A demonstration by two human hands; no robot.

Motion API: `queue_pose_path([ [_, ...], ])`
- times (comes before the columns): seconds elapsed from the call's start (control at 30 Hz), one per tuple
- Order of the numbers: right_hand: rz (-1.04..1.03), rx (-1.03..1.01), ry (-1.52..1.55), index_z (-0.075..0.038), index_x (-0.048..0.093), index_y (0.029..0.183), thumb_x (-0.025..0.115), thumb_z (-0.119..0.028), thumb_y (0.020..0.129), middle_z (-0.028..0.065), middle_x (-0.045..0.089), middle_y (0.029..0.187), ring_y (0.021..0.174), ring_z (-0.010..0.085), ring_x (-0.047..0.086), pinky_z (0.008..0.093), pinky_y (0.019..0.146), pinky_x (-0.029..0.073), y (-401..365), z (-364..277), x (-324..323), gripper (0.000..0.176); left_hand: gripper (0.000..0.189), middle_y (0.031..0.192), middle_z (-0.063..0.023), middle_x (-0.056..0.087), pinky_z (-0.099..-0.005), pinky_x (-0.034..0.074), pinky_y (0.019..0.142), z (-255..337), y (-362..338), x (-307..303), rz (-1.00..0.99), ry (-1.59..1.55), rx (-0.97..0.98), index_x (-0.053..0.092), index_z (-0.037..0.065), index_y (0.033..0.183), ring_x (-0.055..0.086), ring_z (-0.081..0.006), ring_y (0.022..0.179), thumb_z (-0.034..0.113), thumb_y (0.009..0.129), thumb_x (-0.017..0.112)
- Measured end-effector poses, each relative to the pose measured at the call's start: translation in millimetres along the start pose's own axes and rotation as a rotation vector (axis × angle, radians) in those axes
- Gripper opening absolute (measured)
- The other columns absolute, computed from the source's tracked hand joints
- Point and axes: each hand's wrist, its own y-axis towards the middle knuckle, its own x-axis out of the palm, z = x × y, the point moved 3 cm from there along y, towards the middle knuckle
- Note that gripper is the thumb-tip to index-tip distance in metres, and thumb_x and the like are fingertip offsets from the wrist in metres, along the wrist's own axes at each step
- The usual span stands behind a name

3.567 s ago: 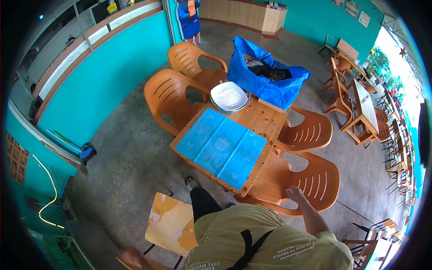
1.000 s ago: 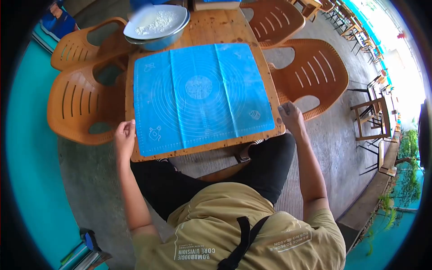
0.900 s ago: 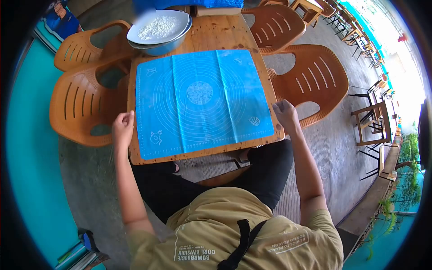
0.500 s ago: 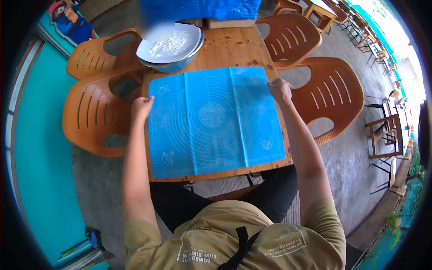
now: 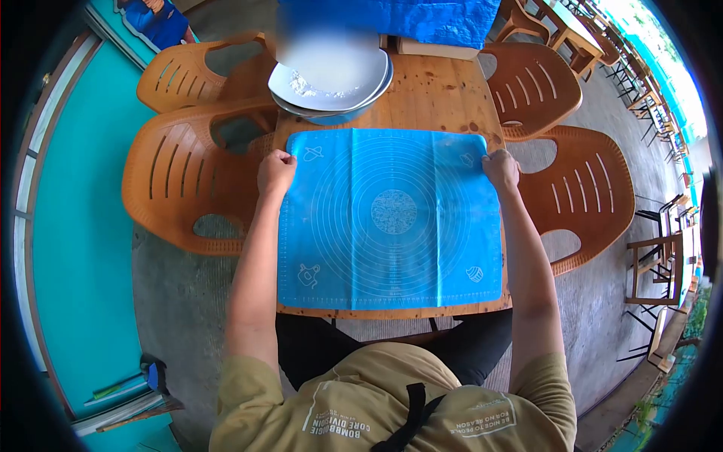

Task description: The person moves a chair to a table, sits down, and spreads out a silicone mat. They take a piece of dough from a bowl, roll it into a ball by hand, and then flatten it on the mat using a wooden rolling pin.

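A blue silicone baking mat (image 5: pixel 324 218) with printed white circles and small drawings lies over the near part of the wooden table. Two fold creases run down it from far to near. My left hand (image 5: pixel 277 173) pinches its left edge close to the far left corner, fingers curled in. On the opposite side, my right hand (image 5: pixel 501 169) grips the right edge near the far right corner. Beyond the mat, a pale bowl (image 5: pixel 369 92) with white powder sits on top of a second, blue-sided bowl (image 5: pixel 343 118). A blurred patch covers part of the powder.
Orange plastic chairs (image 5: pixel 192 169) stand along the table's left side, and more chairs (image 5: pixel 584 188) along the right. A blue plastic sheet (image 5: pixel 444 21) and a cardboard box (image 5: pixel 437 49) are at the far end. Bare wood (image 5: pixel 437 87) shows beyond the mat.
The mat now lies squarer to the table, having been slightly turned. My left hand has slid up its edge toward the far corner. The whole view has shifted.
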Motion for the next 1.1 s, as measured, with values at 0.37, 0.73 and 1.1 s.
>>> queue_pose_path([
  [0.37, 0.14, -0.118, 0.105, -0.005, 0.071, 0.101, 0.071, -0.037, 0.089, 0.0177, 0.074, 0.102, 0.098, 0.0354, 0.071, 0.0465, 0.086, 0.055, -17.0, -1.6, -16.2, 0.034, 0.027, 0.089, -0.013, 0.074, -0.0435, 0.055, 0.076, 19.4, -12.6, -8.1, 0.107, -0.01, 0.079, 0.068, 0.004, 0.095, 0.071, -0.031, 0.083, 0.031, 0.094, 0.069],
  [0.73, 0.084, -0.297, 0.607, -0.001, 0.07, 0.092, 0.071, -0.026, 0.095, 0.0134, 0.069, 0.075, 0.066, 0.022, 0.065, 0.0361, 0.064, 0.051, -128.9, -28.2, -45.0, 0.026, 0.037, 0.093, -0.0121, 0.072, -0.0314, 0.054, 0.051, 88.0, 16.1, -61.5, -0.134, -1.038, -0.131, 0.061, -0.002, 0.113, 0.068, -0.0194, 0.063, 0.034, 0.103, 0.06],
  [1.1, -0.032, -0.193, 0.638, 0.003, 0.068, 0.093, 0.069, -0.021, 0.097, 0.013, 0.071, 0.078, 0.069, 0.018, 0.067, 0.0322, 0.064, 0.051, -200.2, 12.5, -62.8, 0.025, 0.029, 0.094, -0.008, 0.076, -0.0244, 0.048, 0.051, 97.2, 54.0, -47.5, -0.276, -0.853, -0.261, 0.067, 0.005, 0.108, 0.072, -0.0136, 0.072, 0.032, 0.099, 0.066],
])
